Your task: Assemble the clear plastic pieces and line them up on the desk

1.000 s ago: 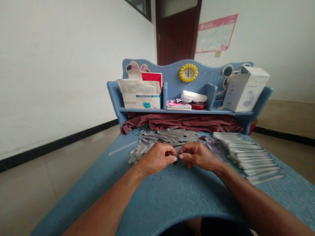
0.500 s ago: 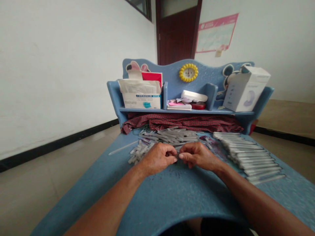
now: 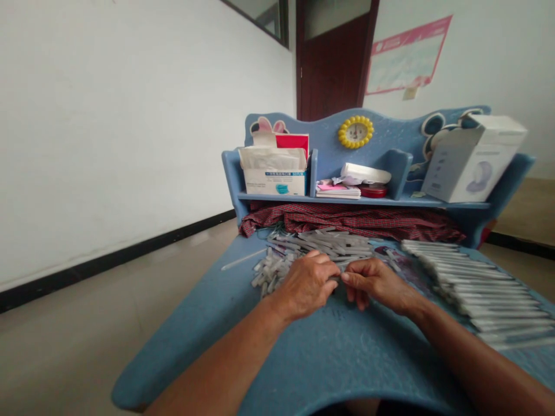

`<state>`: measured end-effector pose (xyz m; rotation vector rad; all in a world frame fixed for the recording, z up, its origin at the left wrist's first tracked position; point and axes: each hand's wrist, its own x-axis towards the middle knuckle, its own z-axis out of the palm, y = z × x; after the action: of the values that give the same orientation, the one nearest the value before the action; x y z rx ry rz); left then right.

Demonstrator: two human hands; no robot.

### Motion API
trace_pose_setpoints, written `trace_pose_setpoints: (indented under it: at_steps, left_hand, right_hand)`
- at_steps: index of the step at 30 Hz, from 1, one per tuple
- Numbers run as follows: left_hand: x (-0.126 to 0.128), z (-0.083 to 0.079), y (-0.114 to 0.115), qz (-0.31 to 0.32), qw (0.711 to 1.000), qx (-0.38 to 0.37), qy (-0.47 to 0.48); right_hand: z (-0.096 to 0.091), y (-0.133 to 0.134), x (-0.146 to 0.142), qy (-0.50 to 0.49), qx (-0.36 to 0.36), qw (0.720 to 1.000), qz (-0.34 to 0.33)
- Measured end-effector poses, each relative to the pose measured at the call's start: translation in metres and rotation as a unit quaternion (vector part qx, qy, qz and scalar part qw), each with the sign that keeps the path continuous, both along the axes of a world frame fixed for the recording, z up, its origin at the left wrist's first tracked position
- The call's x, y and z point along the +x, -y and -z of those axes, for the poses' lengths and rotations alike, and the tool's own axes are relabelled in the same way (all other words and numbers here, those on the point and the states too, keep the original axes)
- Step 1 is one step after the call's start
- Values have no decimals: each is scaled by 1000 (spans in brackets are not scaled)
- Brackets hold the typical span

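My left hand (image 3: 306,286) and my right hand (image 3: 376,286) meet above the blue desk (image 3: 347,352). Thumb and fingers are pinched on both, and the fingertips almost touch. Whatever is between them is too small and covered to name. Just behind the hands lies a loose heap of greyish translucent pen barrels (image 3: 336,242). Short pale pieces that look like pen caps (image 3: 267,270) are piled beside my left hand, partly covered by it. On the right, pens (image 3: 485,283) lie side by side in a long row.
A thin clear stick (image 3: 243,259) lies left of the heap. Red checked cloth (image 3: 347,219) runs under the desk's shelf (image 3: 381,201). On that shelf stand a mask box (image 3: 275,179), papers (image 3: 338,192), a red round tin (image 3: 373,190) and a white carton (image 3: 472,162).
The view has turned left, so everything sits further right in the picture. My left hand has rolled over, with its back now more upward. Both hands stay close together.
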<state>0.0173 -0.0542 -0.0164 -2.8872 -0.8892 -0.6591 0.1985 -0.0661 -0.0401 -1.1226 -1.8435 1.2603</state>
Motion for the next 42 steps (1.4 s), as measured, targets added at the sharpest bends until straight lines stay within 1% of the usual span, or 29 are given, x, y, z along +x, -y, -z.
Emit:
trace_pose_setpoints:
  at_steps: [4, 8, 15, 18, 22, 24, 26, 28, 29, 30, 31, 33, 34, 35, 37, 40, 42]
  left_hand:
    - [1, 5, 1, -13, 998, 55, -13]
    - [2, 8, 2, -15, 997, 76, -14]
    - [6, 5, 10, -13, 994, 108, -7]
    - [7, 6, 10, -13, 993, 118, -1]
    - [8, 9, 10, -17, 992, 127, 8]
    - [9, 10, 11, -16, 992, 125, -1]
    - [8, 7, 11, -11, 993, 121, -1]
    - [3, 1, 7, -10, 992, 123, 23]
    - [-2, -4, 4, -17, 990, 129, 46]
    - [-9, -9, 0, -39, 987, 138, 77]
    - [-16, -14, -4, -78, 980, 150, 109]
    - [-32, -23, -15, -178, 956, 171, 161]
    - [-39, -27, -20, -228, 945, 170, 163]
    - [-45, -29, -24, -263, 941, 156, 143]
    - [-52, -30, -30, -292, 948, 105, 73]
    - [-50, -23, -33, -262, 965, 6, -25]
    - [-46, -17, -31, -226, 972, -43, -55]
  right_hand:
    - [2, 0, -1, -18, -23, 1000, 2]
    - [3, -1, -1, -32, -46, 998, 0]
    - [4, -1, 0, -62, -62, 996, 1]
    - [3, -1, 1, -56, -47, 997, -1]
    - [2, -1, 0, -44, 2, 999, 8]
    - [3, -2, -1, -41, 14, 999, 4]
    - [4, -2, -1, -39, 17, 999, 9]
    - [4, -4, 1, -41, 14, 998, 34]
    - [4, -5, 3, -43, 12, 998, 53]
    - [3, -6, 5, -46, 9, 996, 74]
    - [3, -8, 7, -50, 8, 994, 95]
    - [2, -11, 11, -54, 6, 990, 130]
    - [2, -12, 13, -53, 7, 988, 142]
    - [1, -13, 15, -52, 7, 987, 150]
    - [1, -15, 17, -46, 9, 986, 158]
    - [1, -14, 19, -36, 14, 987, 154]
    - [0, -13, 20, -29, 14, 989, 146]
